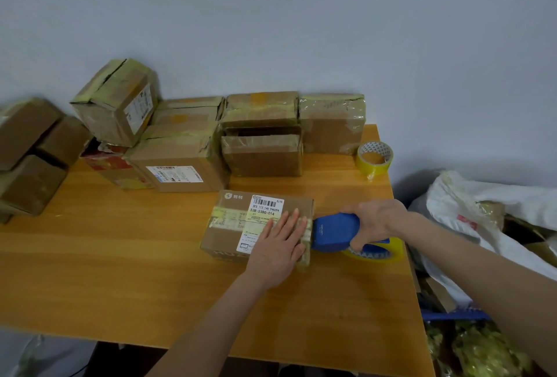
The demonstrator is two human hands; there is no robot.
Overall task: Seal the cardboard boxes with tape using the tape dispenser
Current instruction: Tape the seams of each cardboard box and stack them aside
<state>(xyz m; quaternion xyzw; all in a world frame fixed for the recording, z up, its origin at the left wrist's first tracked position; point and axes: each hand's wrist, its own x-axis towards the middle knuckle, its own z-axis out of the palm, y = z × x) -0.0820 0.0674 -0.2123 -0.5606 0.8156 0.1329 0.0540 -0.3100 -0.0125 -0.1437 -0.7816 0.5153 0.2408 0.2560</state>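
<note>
Right of centre frame, left hand lies flat on the light, stiff cardboard box; right hand grips the blue tape dispenser at its handle, best hold.

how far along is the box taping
Done: most boxes stacked by the wall already carry yellowish tape. In hand: the left hand presses flat on the labelled box while the right hand grips the blue tape dispenser at its right edge. Left: the brown box behind it seems to gape along its top.
</note>
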